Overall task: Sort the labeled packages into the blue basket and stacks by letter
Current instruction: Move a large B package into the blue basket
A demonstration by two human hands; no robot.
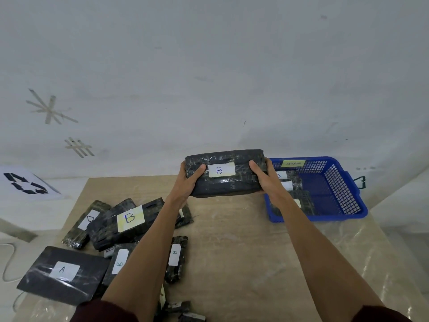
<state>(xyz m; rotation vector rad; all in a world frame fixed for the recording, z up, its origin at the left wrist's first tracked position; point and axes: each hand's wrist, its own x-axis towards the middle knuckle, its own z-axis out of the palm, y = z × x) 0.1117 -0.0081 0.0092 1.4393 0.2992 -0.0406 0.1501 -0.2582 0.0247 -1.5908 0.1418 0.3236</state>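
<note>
A black wrapped package with a white label reading B (pixel 226 180) is held up above the far middle of the table. My left hand (pixel 189 182) grips its left end and my right hand (pixel 264 180) grips its right end, thumbs on top. The blue basket (pixel 343 194) stands at the far right with a yellow tag on its rim and several black packages (pixel 292 184) inside. On the left lies a pile of black labeled packages: one marked B on yellow (pixel 125 220), one marked D (pixel 87 223), a flat one marked A (pixel 63 274), and two marked B (pixel 176 259).
The wooden table (pixel 243 252) is covered with clear plastic film. A white wall rises just behind it. A sheet with a recycling symbol (pixel 25 183) lies at the far left, and a white cable (pixel 9 263) runs beside the table's left edge.
</note>
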